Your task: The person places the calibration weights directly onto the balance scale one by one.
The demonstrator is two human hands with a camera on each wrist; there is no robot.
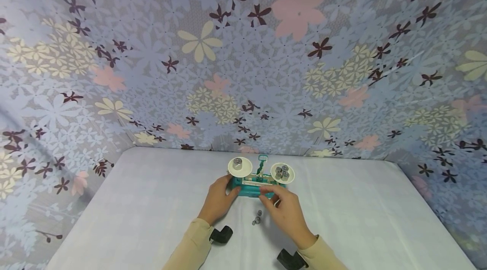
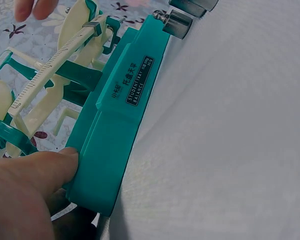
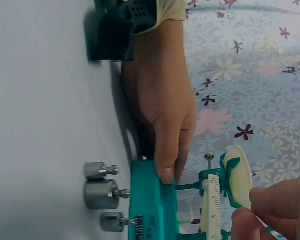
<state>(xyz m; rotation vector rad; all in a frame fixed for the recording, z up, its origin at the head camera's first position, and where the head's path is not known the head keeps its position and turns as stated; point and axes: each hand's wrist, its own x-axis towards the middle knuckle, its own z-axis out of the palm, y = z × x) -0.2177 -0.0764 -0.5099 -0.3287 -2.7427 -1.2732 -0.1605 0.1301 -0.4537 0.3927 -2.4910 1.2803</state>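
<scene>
A green-and-cream tray balance (image 1: 253, 189), labelled "STUDENT TRAY BALANCE", stands near the back of the white-covered table. My left hand (image 1: 218, 198) grips the left end of its green base (image 2: 110, 135), thumb over the near edge. In front of the ruled beam (image 2: 52, 67), my right hand (image 1: 285, 211) hovers with thumb and forefinger apart; nothing shows between them. One large metal weight (image 1: 237, 163) stands on the left pan (image 1: 245, 173). Several smaller weights (image 1: 282, 172) crowd the right pan (image 1: 291, 175). A metal rider (image 2: 93, 27) sits on the beam.
Three loose metal weights stand on the table before the balance, the largest (image 3: 101, 194) between two smaller ones. Flowered fabric (image 1: 251, 71) hangs behind and beside the table. Black wrist-camera mounts (image 1: 222, 235) jut from both sleeves.
</scene>
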